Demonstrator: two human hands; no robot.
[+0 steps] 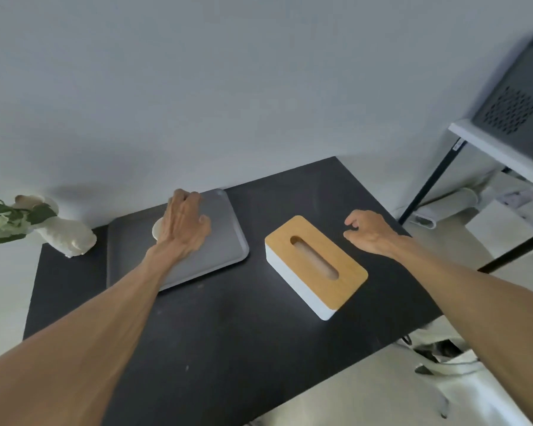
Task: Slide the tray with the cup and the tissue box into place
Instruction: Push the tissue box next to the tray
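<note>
A grey tray (216, 241) lies on the black table (216, 333), left of centre, near the wall. My left hand (183, 224) lies over the tray, its fingers bent down at the far rim. Whether they grip the rim I cannot tell. A white cup (157, 230) stands on the tray, and only its left edge shows beside my wrist. The tissue box (316, 265), white with a slotted wooden lid, sits on the table just right of the tray, apart from it. My right hand (366, 230) hovers right of the box with its fingers curled apart, holding nothing.
A white vase with white flowers and green leaves (59, 229) stands at the table's far left corner. The wall runs close behind the tray. A white shelf with a dark grey appliance (517, 118) on black legs stands to the right. The table's right edge is just beyond my right hand.
</note>
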